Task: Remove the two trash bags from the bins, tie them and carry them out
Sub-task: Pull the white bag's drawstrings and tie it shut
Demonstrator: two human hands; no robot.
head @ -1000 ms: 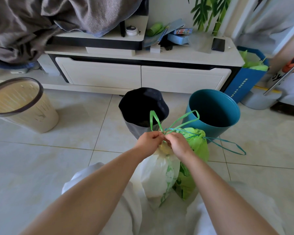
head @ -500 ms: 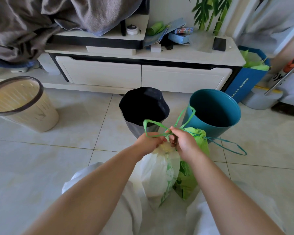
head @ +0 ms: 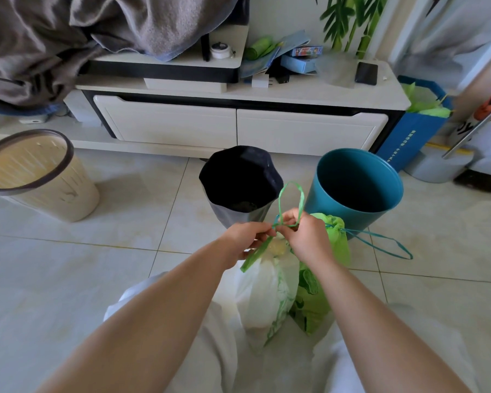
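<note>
A white trash bag [head: 267,290] stands on the floor between my knees, its neck gathered by a green drawstring [head: 291,199]. My left hand [head: 247,236] pinches one strand of that drawstring at the neck. My right hand [head: 306,236] grips the other strand, with a loop standing up above my fingers. A green trash bag [head: 332,245] sits right behind the white one, cinched shut, its teal drawstring [head: 380,242] trailing over the tiles to the right. Beyond them stand a dark grey bin [head: 238,180] and a teal bin [head: 357,180], both without liners.
A beige bin [head: 34,177] stands at the left. A white TV cabinet [head: 238,123] runs along the back, with a grey blanket [head: 82,32] piled on it. A blue bag [head: 408,131] and a metal pole [head: 471,131] are at the right.
The green drawstring loops have been drawn in from a wide spread to one upright loop over my right hand. My hands stay together at the white bag's neck.
</note>
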